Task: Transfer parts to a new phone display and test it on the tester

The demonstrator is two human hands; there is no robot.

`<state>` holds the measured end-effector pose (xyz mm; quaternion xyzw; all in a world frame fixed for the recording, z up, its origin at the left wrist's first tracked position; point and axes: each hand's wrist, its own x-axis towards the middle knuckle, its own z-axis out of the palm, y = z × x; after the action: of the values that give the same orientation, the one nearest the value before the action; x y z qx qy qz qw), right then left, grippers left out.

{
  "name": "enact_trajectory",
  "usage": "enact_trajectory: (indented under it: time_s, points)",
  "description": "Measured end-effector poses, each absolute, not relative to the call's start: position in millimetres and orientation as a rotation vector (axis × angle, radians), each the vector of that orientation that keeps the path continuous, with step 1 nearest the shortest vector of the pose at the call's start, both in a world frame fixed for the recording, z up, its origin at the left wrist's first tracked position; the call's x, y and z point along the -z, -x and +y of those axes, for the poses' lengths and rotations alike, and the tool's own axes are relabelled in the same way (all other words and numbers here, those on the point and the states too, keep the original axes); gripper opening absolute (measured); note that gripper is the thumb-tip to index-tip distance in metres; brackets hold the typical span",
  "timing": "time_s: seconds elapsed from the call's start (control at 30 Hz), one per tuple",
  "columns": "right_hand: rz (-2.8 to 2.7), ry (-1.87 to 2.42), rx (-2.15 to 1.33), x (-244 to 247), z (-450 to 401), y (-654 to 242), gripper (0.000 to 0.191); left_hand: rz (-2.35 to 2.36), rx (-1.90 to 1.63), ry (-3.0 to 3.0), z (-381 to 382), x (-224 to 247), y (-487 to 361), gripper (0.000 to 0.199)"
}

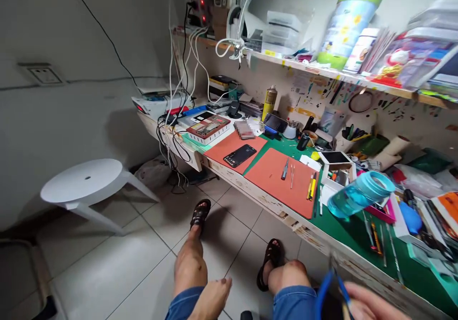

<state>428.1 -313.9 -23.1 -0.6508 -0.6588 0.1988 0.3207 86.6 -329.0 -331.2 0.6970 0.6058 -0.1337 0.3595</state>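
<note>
Low in the head view, my left hand point(212, 301) is over my left thigh, its fingers drawn together; whether it holds anything small cannot be made out. At the lower right, blurred by motion, my right hand point(368, 303) grips blue-handled pliers point(331, 282), their tip pointing up beside the bench edge. A black phone point(239, 155) lies on the left orange mat point(218, 149). On the right orange mat point(265, 181) are a small screwdriver point(285, 169), tweezers point(292, 176) and yellow cutters point(311, 186).
A blue water bottle point(358, 196) stands near several tools on the green bench mat point(343, 234). A white stool point(86, 181) is on the floor at the left. Cables point(171, 143) hang at the bench's left end. A loaded shelf point(311, 69) runs above.
</note>
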Motion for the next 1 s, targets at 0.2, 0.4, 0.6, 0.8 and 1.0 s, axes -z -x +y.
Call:
enact_trajectory:
  time_s: [0.2,0.4,0.6,0.8,1.0]
  points:
    - [-1.215,1.577,-1.082,-12.7,-147.5,-330.0,0.057,1.520,0.205,-1.851,-311.3,335.3,-77.9,0.025]
    - [-1.338,1.710,-0.956,-2.5,-43.8,-296.9,0.020,1.659,-0.381,-1.961,-266.9,284.5,-36.4,0.041]
    - [-1.515,1.898,-0.652,-7.7,-53.7,-292.0,0.021,1.861,-1.175,-2.024,-178.9,142.1,-11.7,0.039]
    - [-1.540,1.872,-0.422,-5.4,-83.4,-273.5,0.039,1.888,-1.197,-2.349,-73.5,46.2,-40.9,0.089]
    - [-1.403,1.626,-0.573,10.3,-132.8,-257.5,0.042,1.869,-0.871,-2.270,-48.0,44.3,-45.4,0.074]
